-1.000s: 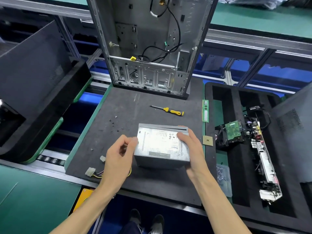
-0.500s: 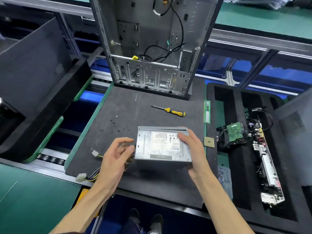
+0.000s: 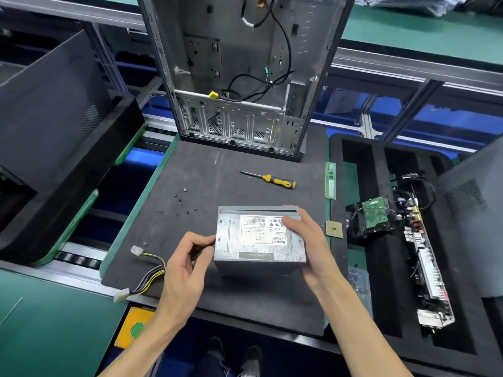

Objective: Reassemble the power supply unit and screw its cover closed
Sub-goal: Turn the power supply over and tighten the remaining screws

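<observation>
One open computer case (image 3: 239, 77) is seen standing upright beyond the hands, its top cut off by the frame edge. One dark foam mat (image 3: 206, 186) is spread beneath everything. One power supply unit (image 3: 258, 240), a grey metal box with a white label facing up, is held between the two hands on the mat. One cable bundle (image 3: 148, 276) with two white connectors is trailed out past the left hand; where it enters the box is hidden by that hand. One yellow-handled screwdriver (image 3: 272, 180) is laid just beyond the box, apart from it. About six small dark screws (image 3: 185, 200) are scattered beyond the left hand; an exact count is hard to make.

The right hand (image 3: 307, 246) is wrapped over the box's right end, thumb on the label. The left hand (image 3: 185, 265) is curled at the box's left face, fingertips touching it; what is pinched cannot be told.
</observation>
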### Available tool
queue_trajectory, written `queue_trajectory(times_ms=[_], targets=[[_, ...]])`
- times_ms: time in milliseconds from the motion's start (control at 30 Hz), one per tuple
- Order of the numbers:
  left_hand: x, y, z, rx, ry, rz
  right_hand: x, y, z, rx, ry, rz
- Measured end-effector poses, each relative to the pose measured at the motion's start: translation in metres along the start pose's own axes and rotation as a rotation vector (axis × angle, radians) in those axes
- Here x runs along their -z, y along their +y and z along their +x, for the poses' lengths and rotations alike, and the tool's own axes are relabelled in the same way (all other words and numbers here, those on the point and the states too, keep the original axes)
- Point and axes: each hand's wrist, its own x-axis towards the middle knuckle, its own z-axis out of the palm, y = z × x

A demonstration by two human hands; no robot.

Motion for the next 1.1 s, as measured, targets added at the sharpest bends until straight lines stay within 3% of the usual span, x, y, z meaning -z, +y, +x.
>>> queue_trajectory(times_ms=[367, 433, 633, 767, 867, 1000, 1100], targets=[[0.007, 0.001, 0.006, -0.220, -0.019, 0.343, -0.005, -0.001, -0.003, 0.014, 0.016, 0.008], [0.005, 0.010, 0.002, -0.130, -0.017, 0.318, -0.007, -0.002, -0.003, 0.012, 0.025, 0.008], [-0.011, 0.043, 0.020, 0.364, 0.126, 0.031, -0.009, -0.002, -0.005, 0.020, 0.043, -0.024], [-0.017, 0.048, 0.041, 0.549, 0.075, -0.038, -0.008, -0.003, -0.006, 0.008, 0.038, -0.040], [-0.015, 0.042, 0.046, 0.627, 0.070, -0.097, -0.008, -0.004, -0.005, -0.001, 0.021, -0.028], [-0.022, 0.045, 0.050, 0.608, -0.076, -0.179, -0.005, -0.005, -0.004, -0.029, -0.001, -0.037], [-0.030, 0.046, 0.049, 0.566, -0.024, -0.146, -0.005, -0.004, -0.002, -0.027, 0.004, -0.017]])
